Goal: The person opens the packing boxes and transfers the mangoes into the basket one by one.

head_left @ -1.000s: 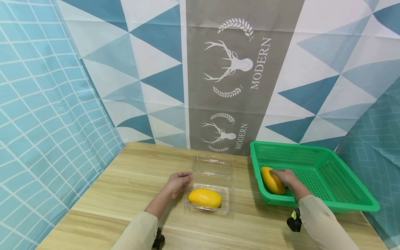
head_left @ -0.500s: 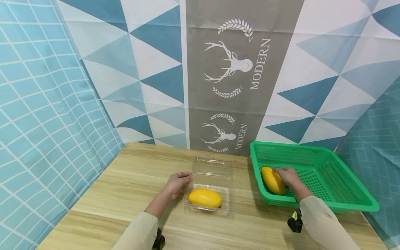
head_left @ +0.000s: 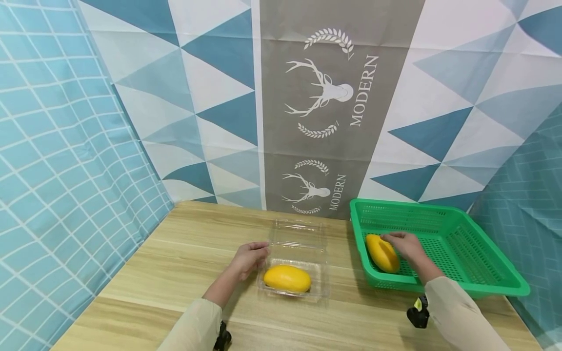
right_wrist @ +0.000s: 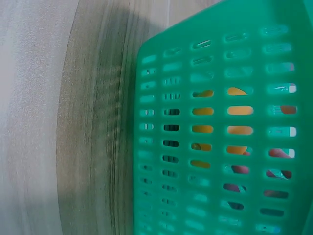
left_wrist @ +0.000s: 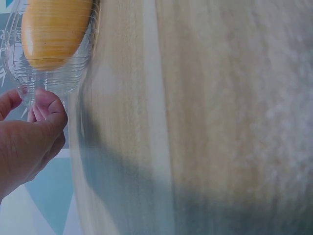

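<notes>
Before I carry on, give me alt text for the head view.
A right hand is at a yellow fruit in a green basket. To its left, a left hand holds an open clear container with another yellow fruit inside.

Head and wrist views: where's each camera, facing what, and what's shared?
Head: on the head, facing forward and down over the table, clear box and green basket; left hand, right hand and sleeves show.
Left wrist: on that wrist, facing the clear box and boxed fruit; left hand shows.
Right wrist: on that wrist, facing the basket's slotted wall; right hand only glimpsed through slots.
Head and right wrist share the green basket and basket fruit.
</notes>
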A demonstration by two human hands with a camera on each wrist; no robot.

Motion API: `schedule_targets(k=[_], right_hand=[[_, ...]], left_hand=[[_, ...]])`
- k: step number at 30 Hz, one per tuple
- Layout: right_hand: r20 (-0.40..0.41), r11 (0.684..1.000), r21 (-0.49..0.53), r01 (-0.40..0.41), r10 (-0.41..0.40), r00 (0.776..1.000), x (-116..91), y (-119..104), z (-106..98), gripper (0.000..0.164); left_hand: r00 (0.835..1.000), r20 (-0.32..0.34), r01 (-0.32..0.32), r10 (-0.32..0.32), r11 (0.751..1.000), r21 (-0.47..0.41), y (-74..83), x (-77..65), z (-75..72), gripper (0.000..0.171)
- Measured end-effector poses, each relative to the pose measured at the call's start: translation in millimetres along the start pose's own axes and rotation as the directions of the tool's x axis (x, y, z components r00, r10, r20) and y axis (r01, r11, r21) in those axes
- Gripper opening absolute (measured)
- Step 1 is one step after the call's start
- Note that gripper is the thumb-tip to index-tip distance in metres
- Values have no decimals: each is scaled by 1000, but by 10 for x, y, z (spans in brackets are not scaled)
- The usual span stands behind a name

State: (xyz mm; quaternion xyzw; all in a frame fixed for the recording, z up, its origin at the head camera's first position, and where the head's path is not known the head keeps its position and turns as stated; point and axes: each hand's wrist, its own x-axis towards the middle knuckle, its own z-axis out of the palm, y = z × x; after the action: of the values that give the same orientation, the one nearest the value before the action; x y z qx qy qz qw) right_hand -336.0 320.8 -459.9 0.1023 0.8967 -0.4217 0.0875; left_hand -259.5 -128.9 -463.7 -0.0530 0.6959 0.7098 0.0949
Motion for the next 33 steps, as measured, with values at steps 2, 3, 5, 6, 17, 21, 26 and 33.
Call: schedule_targets(k=[2, 3, 5, 6, 17, 21, 26, 33], right_hand=[[-10, 1000, -3, 6, -6, 1000, 121, 108, 12, 98], [-9, 1000, -1, 12, -12, 1000, 86, 77, 9, 98], [-14, 1000, 2, 14, -14, 1000, -107, -87, -18, 91], [-5, 1000, 10, 18, -18, 1000, -241, -201, -41, 86], [51, 997, 62, 55, -59, 997, -768, -635, -169, 75], [58, 995, 71, 73, -78, 995, -774, -636, -165, 71], [74, 992, 84, 94, -100, 992, -796, -685, -179, 73], [80, 988, 108, 112, -121, 989, -858, -793, -211, 71]], left_hand=[[1000, -4, 2, -2, 1000, -6, 4, -8, 2, 36], [1000, -6, 1, -1, 1000, -8, 3, -12, 2, 36], [1000, -10, 0, 0, 1000, -10, 2, -20, 2, 37], [1000, -10, 1, -1, 1000, -12, 1, -21, 1, 37], [1000, 5, 2, -2, 1000, -4, -12, -6, -9, 38], [1000, 2, 8, -8, 1000, -5, -2, -14, -5, 38], [1000, 0, 4, -4, 1000, -6, -1, -21, 2, 38], [1000, 12, -1, 1, 1000, -6, 12, -16, 0, 38]])
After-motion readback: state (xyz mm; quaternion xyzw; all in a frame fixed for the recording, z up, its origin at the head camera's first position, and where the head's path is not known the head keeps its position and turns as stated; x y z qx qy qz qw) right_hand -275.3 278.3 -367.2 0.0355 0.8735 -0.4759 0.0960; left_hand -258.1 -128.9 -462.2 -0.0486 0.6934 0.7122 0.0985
